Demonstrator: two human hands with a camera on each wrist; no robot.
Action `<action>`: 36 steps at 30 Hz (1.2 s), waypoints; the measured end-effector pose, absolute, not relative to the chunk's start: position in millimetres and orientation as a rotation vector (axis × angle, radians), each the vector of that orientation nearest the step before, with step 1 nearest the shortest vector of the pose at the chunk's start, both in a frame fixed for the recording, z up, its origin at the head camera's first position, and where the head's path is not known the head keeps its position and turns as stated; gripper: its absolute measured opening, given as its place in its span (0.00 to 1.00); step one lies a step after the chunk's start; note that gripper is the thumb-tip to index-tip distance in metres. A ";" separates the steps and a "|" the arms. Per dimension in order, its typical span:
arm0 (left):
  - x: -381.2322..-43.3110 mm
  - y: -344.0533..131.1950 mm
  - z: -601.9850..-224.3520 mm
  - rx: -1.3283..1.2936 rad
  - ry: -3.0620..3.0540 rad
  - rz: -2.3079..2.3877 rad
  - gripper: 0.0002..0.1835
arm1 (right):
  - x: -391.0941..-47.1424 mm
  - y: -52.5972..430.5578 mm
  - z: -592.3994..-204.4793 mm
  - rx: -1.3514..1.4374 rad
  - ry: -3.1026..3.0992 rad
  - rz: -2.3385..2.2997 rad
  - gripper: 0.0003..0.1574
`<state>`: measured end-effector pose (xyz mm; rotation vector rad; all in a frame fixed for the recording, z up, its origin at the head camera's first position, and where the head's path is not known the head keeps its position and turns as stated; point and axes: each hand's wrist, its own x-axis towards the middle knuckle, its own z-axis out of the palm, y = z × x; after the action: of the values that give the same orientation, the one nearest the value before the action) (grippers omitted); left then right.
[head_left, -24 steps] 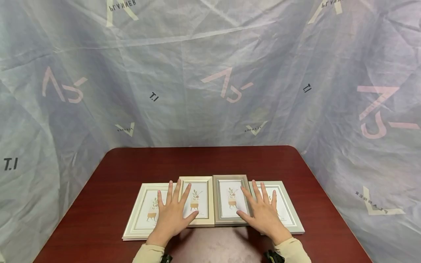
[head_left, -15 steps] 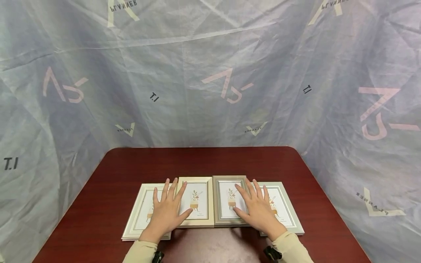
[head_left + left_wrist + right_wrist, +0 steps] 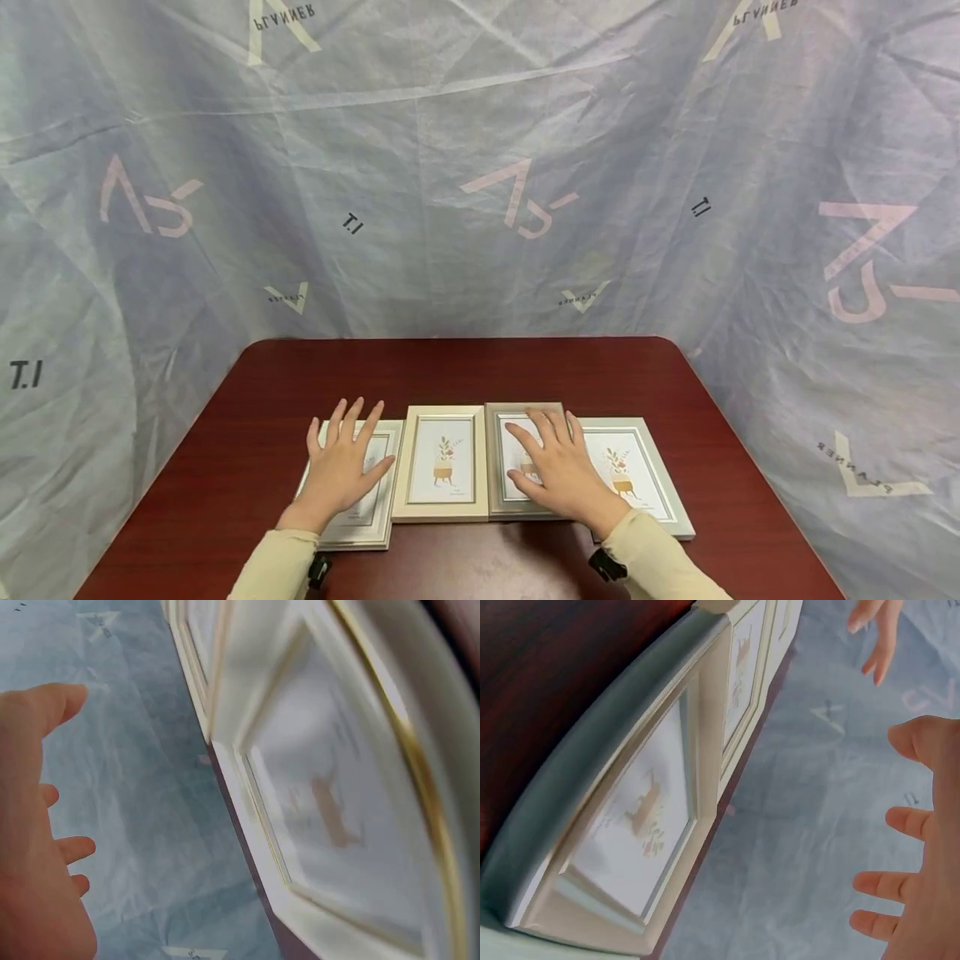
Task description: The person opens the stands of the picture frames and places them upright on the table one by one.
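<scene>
Four picture frames lie face up in a row, each with a printed plant-in-a-pot picture. My left hand (image 3: 337,471), fingers spread, hovers over the leftmost white picture frame (image 3: 381,521) and hides much of it. Beside it lies the cream picture frame (image 3: 442,514), fully visible. Over the taupe picture frame (image 3: 498,507) my right hand (image 3: 566,475) is held with fingers apart, and its wrist overlaps the pale grey-green picture frame (image 3: 660,467) at the right. In both wrist views a gap shows between the hand and the frames; neither hand holds anything.
The frames lie on a dark red wooden table (image 3: 465,367) with rounded far corners. A grey printed cloth (image 3: 420,167) hangs behind and along both sides. Each wrist wears a black band, such as the left strap (image 3: 318,571).
My left hand has moved left, from between the two left frames to over the leftmost one. My right hand has shifted left over the taupe frame. The frames stay in place.
</scene>
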<state>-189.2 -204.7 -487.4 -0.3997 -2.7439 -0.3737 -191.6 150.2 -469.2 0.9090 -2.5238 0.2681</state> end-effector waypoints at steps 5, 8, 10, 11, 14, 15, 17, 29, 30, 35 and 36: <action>-197.5 -220.0 -487.3 -0.388 -2.763 -0.379 0.43 | -190.8 141.4 -463.9 0.971 -2.483 0.231 0.37; -203.0 -228.6 -490.0 -0.382 -2.777 -0.385 0.42 | -189.4 136.3 -462.9 1.001 -2.484 0.222 0.37; -205.9 -233.9 -491.5 -0.381 -2.784 -0.387 0.42 | -188.7 132.9 -462.7 1.020 -2.478 0.192 0.37; -207.5 -236.4 -492.2 -0.381 -2.786 -0.386 0.41 | -188.3 131.1 -462.6 1.032 -2.471 0.186 0.37; -212.5 -243.1 -493.3 -0.384 -2.777 -0.380 0.41 | -187.5 125.4 -463.0 1.061 -2.455 0.146 0.37; -214.3 -245.0 -493.5 -0.386 -2.773 -0.378 0.41 | -187.0 123.5 -462.9 1.068 -2.453 0.124 0.37; -218.7 -249.0 -494.1 -0.391 -2.763 -0.383 0.40 | -185.5 119.5 -462.8 1.089 -2.453 0.107 0.37; -245.1 -272.4 -510.6 -0.443 -2.860 -0.361 0.41 | -172.8 96.8 -462.4 1.251 -2.435 0.003 0.36; -246.6 -274.0 -512.3 -0.448 -2.870 -0.357 0.40 | -171.8 95.5 -462.5 1.260 -2.429 -0.007 0.36; -253.8 -279.6 -518.9 -0.469 -2.906 -0.346 0.39 | -167.9 90.1 -463.9 1.301 -2.409 -0.045 0.38; -255.5 -280.6 -520.4 -0.473 -2.914 -0.343 0.38 | -167.0 89.2 -464.2 1.311 -2.405 -0.048 0.38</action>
<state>-255.5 -280.6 -520.4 -0.4728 -2.9143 -0.3425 -167.0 89.2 -464.2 1.3114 -2.4054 -0.0480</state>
